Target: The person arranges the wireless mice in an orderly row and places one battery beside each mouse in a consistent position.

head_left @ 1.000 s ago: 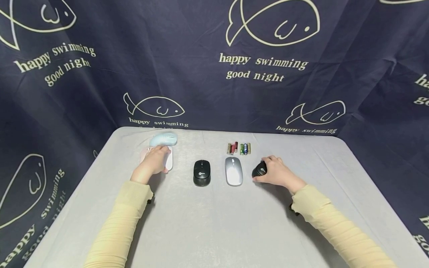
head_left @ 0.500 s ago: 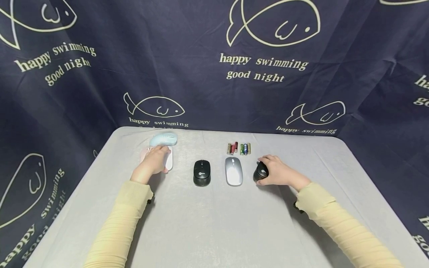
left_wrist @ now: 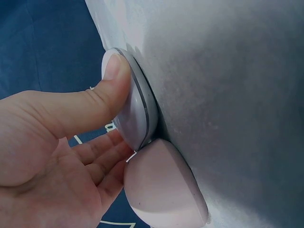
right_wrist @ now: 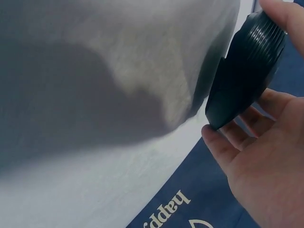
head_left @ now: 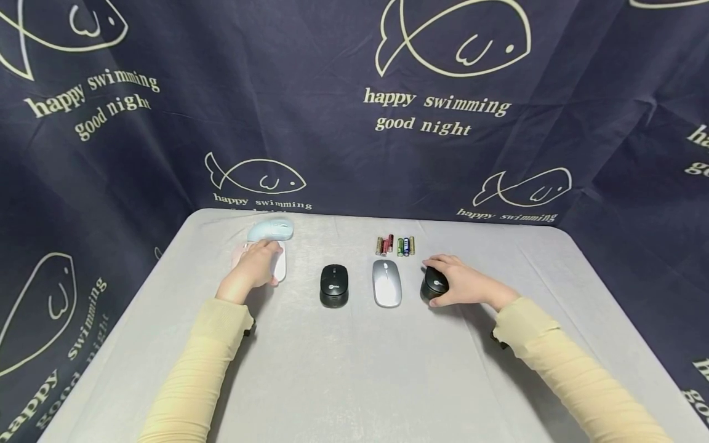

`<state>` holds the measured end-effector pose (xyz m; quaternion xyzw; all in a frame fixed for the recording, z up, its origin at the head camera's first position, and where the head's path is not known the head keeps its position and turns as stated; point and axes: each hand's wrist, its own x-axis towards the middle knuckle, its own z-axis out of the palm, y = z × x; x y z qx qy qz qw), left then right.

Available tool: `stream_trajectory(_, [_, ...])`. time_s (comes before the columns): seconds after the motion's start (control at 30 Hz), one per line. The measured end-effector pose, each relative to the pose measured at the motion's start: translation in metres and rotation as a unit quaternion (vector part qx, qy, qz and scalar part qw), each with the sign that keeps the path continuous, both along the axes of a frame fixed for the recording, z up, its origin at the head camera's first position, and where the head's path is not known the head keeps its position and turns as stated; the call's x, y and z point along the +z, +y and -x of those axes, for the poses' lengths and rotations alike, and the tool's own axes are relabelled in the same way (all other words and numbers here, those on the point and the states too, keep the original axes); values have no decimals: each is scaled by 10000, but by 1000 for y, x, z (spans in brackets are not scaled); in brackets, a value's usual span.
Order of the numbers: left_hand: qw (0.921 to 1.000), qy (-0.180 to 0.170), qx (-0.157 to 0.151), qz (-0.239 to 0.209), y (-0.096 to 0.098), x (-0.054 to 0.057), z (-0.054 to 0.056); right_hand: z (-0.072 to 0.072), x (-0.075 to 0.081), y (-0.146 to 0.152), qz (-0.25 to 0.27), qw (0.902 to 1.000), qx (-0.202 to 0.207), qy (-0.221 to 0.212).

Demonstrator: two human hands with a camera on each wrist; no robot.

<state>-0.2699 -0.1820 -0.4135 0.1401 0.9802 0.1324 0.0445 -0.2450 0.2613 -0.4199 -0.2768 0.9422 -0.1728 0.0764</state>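
Note:
My left hand (head_left: pixel 253 266) holds a white computer mouse (head_left: pixel 280 264) at the table's far left, thumb on one side and fingers on the other. Against that mouse lies a pink mouse (left_wrist: pixel 161 185), mostly hidden by the hand in the head view. A light blue mouse (head_left: pixel 271 230) lies just behind them. On the right, my right hand (head_left: pixel 465 283) grips a black mouse (head_left: pixel 434 283) by its sides; the right wrist view shows its ribbed dark side, tilted in that camera. Whether this mouse touches the table is hard to tell.
Between the hands lie another black mouse (head_left: pixel 334 286) and a silver mouse (head_left: pixel 386 283). Behind the silver one are two small groups of batteries, red and gold ones (head_left: pixel 384 245) and green, blue and gold ones (head_left: pixel 406 247). A dark blue fish-print curtain (head_left: pixel 343 160) surrounds the grey-covered table (head_left: pixel 354 369).
My right hand has shifted a little to the right with the black mouse, widening its distance from the silver mouse. The left hand has stayed in place on the white mouse.

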Motion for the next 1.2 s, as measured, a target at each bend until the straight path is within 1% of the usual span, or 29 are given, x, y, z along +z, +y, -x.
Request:
stream_trajectory(0.37, [10000,-44,9,-23,0,0,1,5,-2,8,117,9995,272,-137])
stream_trajectory(0.73, [10000,-81,34,21,0,0,1,10,-7,14,191,9960,875,46])
stream_trajectory(1.07, [10000,-59,38,19,1,1,1,14,-7,20,171,9940,1072,-104])
stream_trajectory(1.2, [10000,-45,34,39,1,1,0,14,-6,21,149,9932,1153,-100])
